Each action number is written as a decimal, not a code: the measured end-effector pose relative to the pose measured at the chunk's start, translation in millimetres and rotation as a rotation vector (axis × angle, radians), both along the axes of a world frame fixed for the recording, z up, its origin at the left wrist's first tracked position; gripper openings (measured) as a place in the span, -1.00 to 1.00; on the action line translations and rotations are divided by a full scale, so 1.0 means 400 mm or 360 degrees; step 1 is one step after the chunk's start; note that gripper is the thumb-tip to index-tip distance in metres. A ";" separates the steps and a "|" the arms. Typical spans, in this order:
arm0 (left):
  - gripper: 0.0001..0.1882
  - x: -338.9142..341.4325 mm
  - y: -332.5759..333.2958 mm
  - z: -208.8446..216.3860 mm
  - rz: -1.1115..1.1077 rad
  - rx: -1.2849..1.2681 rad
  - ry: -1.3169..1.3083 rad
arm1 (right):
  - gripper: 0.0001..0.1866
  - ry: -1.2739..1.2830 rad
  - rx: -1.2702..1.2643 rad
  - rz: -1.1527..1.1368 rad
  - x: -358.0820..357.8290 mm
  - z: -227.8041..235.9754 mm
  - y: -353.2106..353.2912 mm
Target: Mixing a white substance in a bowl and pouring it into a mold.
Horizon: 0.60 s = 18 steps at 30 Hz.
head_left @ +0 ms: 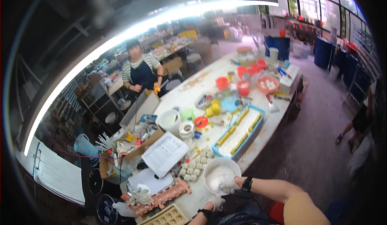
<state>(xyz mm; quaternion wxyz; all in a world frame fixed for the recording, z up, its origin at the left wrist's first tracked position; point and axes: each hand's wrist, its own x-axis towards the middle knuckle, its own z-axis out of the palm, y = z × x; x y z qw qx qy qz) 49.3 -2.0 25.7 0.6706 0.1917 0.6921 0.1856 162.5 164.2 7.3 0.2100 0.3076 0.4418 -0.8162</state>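
Note:
A white bowl (pixel 206 172) holding white powder (pixel 219 180) stands at the table's near edge. My right hand (pixel 230 185), in a pale glove, reaches over the bowl's right rim at the powder; its fingers look bunched, and what they hold, if anything, is too small to make out. Just below the near rim is my left hand (pixel 217 203), also gloved, its fingers too unclear to read; whether it touches the bowl I cannot tell. Left of the bowl sit several pale greenish-grey blocks (pixel 193 169) in rows. A cream mould with square cavities (pixel 177 213) lies near my left forearm.
Beyond the bowl is a blue tray (pixel 258 133) with yellow bars on white material. Printed sheets (pixel 165 154) lie to the left. Red containers (pixel 243 88) and a scraper (pixel 272 104) are farther back. Across the table stands a person in an apron (pixel 142 75). A bright tube light (pixel 121 37) hangs overhead.

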 end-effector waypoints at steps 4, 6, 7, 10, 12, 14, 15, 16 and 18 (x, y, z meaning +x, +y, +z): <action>-0.83 -0.008 -0.033 -0.097 0.0182 0.0078 -0.0220 | -0.71 0.0031 0.0868 0.0293 -0.110 0.317 0.147; -0.82 0.016 -0.032 -0.029 0.0175 0.0202 -0.0172 | -0.68 -0.0014 0.1339 0.0369 -0.102 0.302 0.073; -0.82 0.013 -0.029 -0.021 0.0218 0.0200 -0.0175 | -0.67 -0.0029 0.1563 0.0437 -0.042 0.280 0.065; -0.81 -0.010 -0.043 -0.028 0.0317 0.0206 -0.0219 | -0.63 -0.0004 0.2226 0.0767 0.040 0.309 0.029; -0.78 -0.020 -0.035 -0.050 0.0279 0.0207 -0.0218 | -0.60 -0.0253 0.2274 0.0788 0.002 0.356 0.043; -0.77 -0.031 -0.037 -0.080 0.0248 0.0248 -0.0199 | -0.58 -0.0582 0.2431 0.0800 -0.080 0.399 0.018; -0.75 -0.021 0.000 -0.097 0.0073 0.0275 -0.0182 | -0.58 -0.0661 0.2417 0.0723 -0.052 0.336 0.049; -0.75 -0.023 -0.026 -0.083 0.0152 0.0287 -0.0169 | -0.55 -0.0381 0.2591 0.0610 -0.105 0.209 0.057; -0.77 -0.050 -0.001 -0.081 0.0085 0.0278 -0.0160 | -0.51 -0.0210 0.2727 0.0368 -0.105 0.176 0.086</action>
